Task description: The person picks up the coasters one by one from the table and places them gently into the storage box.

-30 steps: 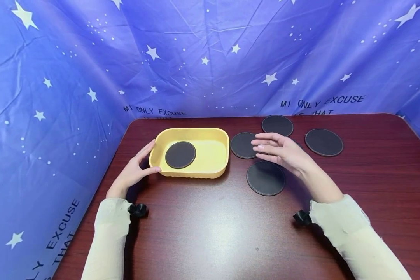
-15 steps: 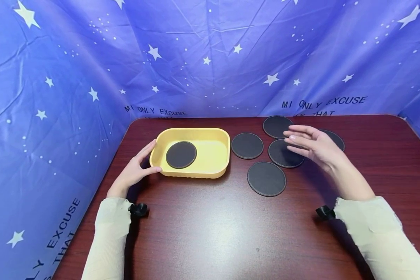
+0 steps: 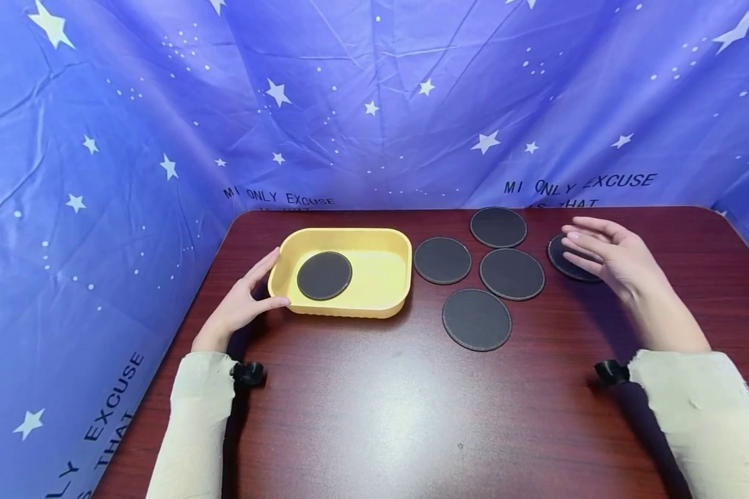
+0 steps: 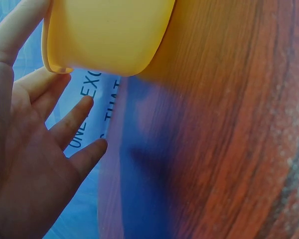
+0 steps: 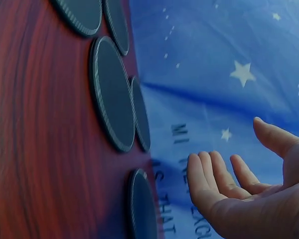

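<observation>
A yellow plastic tray point(image 3: 381, 305) stands at the left of the table, one round black coaster point(image 3: 324, 276) lying in it. My left hand point(image 3: 240, 305) holds the tray's left end between thumb and forefinger; its other fingers stick out free in the left wrist view. My right hand point(image 3: 624, 260) hovers with relaxed fingers over the rightmost coaster point(image 3: 558, 258), partly hiding it, and holds nothing. Several more coasters lie flat between the hands: a near one point(image 3: 477, 319), one beside the tray point(image 3: 442, 260), a middle one point(image 3: 512, 274) and a far one point(image 3: 498, 226).
The dark red wooden table point(image 3: 349, 409) ends at the back and left against a blue star-print cloth point(image 3: 374, 138). The black coasters have pale stitched rims, seen closely in the right wrist view.
My right hand has moved rightward across the coasters, from above the middle ones to the rightmost one. The left hand, the tray and the coasters stay where they were.
</observation>
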Available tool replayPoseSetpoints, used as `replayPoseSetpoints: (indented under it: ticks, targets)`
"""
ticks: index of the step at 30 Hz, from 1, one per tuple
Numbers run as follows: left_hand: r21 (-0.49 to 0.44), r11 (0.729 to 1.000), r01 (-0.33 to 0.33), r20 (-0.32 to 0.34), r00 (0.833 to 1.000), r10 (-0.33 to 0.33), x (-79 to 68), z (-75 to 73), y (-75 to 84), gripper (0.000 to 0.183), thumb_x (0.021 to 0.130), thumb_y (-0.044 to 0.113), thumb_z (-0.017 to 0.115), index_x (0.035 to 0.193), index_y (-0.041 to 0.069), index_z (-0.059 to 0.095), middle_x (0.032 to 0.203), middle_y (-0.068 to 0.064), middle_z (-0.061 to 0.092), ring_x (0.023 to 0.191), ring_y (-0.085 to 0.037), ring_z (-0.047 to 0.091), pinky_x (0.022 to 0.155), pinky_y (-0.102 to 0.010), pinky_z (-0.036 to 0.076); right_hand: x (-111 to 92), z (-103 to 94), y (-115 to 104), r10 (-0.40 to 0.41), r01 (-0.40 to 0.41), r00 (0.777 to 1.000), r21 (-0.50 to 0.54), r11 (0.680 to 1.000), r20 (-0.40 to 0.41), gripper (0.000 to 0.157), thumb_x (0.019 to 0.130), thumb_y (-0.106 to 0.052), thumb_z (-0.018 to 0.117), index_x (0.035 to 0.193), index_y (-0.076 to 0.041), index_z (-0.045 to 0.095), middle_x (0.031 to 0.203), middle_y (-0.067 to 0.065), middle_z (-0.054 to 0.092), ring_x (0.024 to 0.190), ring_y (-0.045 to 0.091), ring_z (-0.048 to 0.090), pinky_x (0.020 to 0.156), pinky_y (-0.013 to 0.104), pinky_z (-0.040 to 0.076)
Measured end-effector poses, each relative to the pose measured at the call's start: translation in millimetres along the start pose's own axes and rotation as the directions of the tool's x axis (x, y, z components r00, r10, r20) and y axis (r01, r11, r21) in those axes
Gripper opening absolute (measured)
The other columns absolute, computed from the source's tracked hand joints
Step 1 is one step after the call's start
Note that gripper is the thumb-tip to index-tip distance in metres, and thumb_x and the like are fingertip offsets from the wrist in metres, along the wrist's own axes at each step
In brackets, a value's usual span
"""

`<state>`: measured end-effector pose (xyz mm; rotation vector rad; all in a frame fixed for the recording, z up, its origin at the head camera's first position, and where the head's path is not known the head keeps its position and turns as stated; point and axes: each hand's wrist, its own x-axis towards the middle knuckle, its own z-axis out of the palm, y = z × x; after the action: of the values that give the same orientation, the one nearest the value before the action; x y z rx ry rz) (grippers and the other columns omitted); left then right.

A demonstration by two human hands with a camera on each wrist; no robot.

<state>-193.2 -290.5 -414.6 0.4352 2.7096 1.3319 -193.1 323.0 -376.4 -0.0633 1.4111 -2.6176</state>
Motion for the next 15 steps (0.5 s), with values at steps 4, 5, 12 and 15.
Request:
replayPoseSetpoints:
  ticks: [4, 5, 12, 15]
  targets:
    - [-0.002, 1.000, -0.006, -0.001, 1.000, 0.006, 0.6, -0.4, -0.5, 0.093, 0.083, 0.019, 0.082, 0.158, 0.024, 0.028, 0.167, 0.002, 0.024, 0.155, -0.022, 0.016, 0.125, -0.055, 0.018, -4, -15.6, -3, -0.011, 0.012, 0.999, 0.010, 1.000, -0.047, 0.031, 0.096, 0.013, 0.049, 0.111, -0.006, 0.068, 0.100, 0.008, 0.077, 0.089, 0.018, 0.075, 0.073, 0.032, 0.063]
    - [-0.003, 1.000, -0.007, 0.000, 1.000, 0.007, 0.8, -0.5, -0.5, 0.093, 0.083, 0.019, 0.082, 0.158, 0.024, 0.028, 0.167, 0.003, 0.024, 0.155, -0.022, 0.016, 0.125, -0.056, 0.018, -5, -19.6, -4, -0.012, 0.013, 0.998, 0.011, 1.000, -0.057, 0.031, 0.097, 0.013, 0.049, 0.110, -0.007, 0.069, 0.099, 0.007, 0.077, 0.088, 0.018, 0.075, 0.073, 0.032, 0.063]
    - [-0.005, 1.000, -0.007, -0.001, 1.000, 0.007, 1.6, -0.2, -0.2, 0.092, 0.083, 0.017, 0.081, 0.159, 0.021, 0.028, 0.167, 0.000, 0.024, 0.155, -0.023, 0.016, 0.124, -0.056, 0.017, -10, -45.7, -7, -0.002, -0.003, 0.988, -0.033, 0.999, -0.152, 0.029, 0.096, 0.011, 0.052, 0.105, -0.011, 0.069, 0.094, 0.002, 0.076, 0.083, 0.014, 0.075, 0.068, 0.028, 0.063]
    - [-0.008, 1.000, -0.006, 0.000, 1.000, 0.006, 2.0, -0.4, -0.3, 0.092, 0.084, 0.016, 0.081, 0.159, 0.020, 0.028, 0.167, -0.001, 0.024, 0.155, -0.023, 0.016, 0.124, -0.056, 0.017, -11, -54.0, -6, 0.010, -0.026, 0.982, -0.084, 0.996, -0.191, 0.029, 0.094, 0.011, 0.054, 0.102, -0.013, 0.069, 0.092, -0.001, 0.076, 0.082, 0.011, 0.074, 0.069, 0.025, 0.062]
